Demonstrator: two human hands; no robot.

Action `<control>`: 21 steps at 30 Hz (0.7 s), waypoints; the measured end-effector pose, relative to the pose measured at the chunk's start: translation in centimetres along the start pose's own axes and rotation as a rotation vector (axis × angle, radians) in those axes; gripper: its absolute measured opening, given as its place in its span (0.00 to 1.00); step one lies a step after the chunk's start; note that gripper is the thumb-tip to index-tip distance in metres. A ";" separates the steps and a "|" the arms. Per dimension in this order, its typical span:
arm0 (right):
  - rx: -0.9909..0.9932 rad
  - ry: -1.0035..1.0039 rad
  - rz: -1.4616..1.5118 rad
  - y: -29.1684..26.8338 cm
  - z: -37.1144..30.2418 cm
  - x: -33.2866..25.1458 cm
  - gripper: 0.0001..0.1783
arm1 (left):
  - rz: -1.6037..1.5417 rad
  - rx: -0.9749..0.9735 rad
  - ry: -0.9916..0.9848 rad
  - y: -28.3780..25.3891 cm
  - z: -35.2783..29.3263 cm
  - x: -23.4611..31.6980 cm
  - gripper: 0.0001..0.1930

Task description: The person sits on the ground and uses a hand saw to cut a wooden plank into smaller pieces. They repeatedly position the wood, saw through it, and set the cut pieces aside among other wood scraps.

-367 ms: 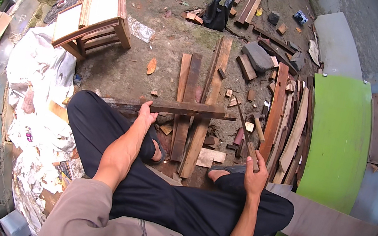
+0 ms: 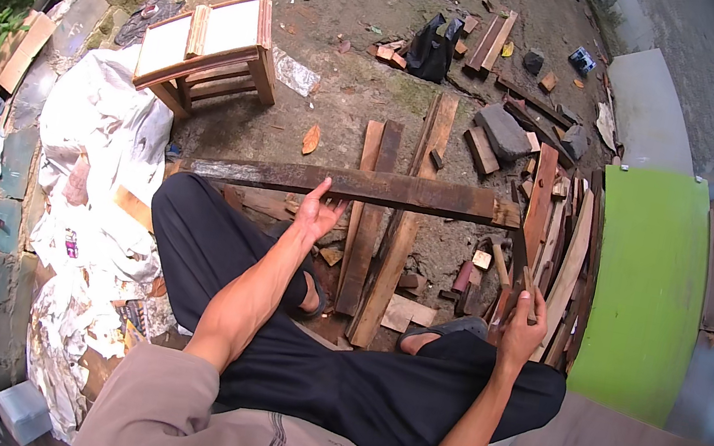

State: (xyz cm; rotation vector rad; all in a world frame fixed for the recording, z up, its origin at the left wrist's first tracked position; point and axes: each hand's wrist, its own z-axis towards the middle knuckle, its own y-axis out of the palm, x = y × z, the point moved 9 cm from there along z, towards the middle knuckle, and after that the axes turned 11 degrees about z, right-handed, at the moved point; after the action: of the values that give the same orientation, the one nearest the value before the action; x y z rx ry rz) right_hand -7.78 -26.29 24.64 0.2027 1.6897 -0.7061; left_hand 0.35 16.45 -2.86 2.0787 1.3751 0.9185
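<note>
My left hand (image 2: 318, 214) is closed around the lower edge of a long dark wooden beam (image 2: 419, 194), left of its middle. The beam lies nearly level across my view, above my left knee and over several planks. Its right end shows paler, worn wood. My right hand (image 2: 524, 327) grips the wooden handle of a long, narrow, dark-bladed tool (image 2: 520, 250). The blade points up and away, its upper part close to the beam's right end; whether they touch I cannot tell. The exact kind of tool does not show.
Under the beam lie planks (image 2: 383, 294). Wood strips (image 2: 572, 261) are stacked at right beside a green panel (image 2: 641, 292). A small wooden stool (image 2: 215, 55) stands at far left, near white sheeting (image 2: 103, 121). A grey stone block (image 2: 502, 132) and a black bag (image 2: 433, 50) lie farther off.
My left hand has raised the beam and moved it right. My right hand has moved right and slightly up with the bladed tool, which now stands more upright. The whole view has shifted somewhat.
</note>
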 end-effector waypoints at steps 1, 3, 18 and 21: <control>0.022 0.020 0.050 -0.5 0.4 0.0 0.26 | -0.003 -0.028 0.007 0.9 -0.8 -0.2 0.18; 0.052 0.041 0.064 -0.7 1.0 -0.2 0.27 | 0.007 -0.104 0.022 2.5 -2.0 -0.2 0.17; -0.086 0.235 0.121 1.7 0.2 2.2 0.25 | 0.048 -0.195 -0.016 5.0 -6.0 -1.7 0.11; -0.114 0.248 0.103 2.0 -0.6 2.6 0.25 | 0.052 -0.158 -0.045 4.4 -5.7 -1.2 0.11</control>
State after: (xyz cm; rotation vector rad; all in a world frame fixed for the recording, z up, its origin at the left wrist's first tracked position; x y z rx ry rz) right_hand -7.92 -24.96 21.54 0.3045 1.9346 -0.5227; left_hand -1.57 13.86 3.64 2.0115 1.1909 0.9631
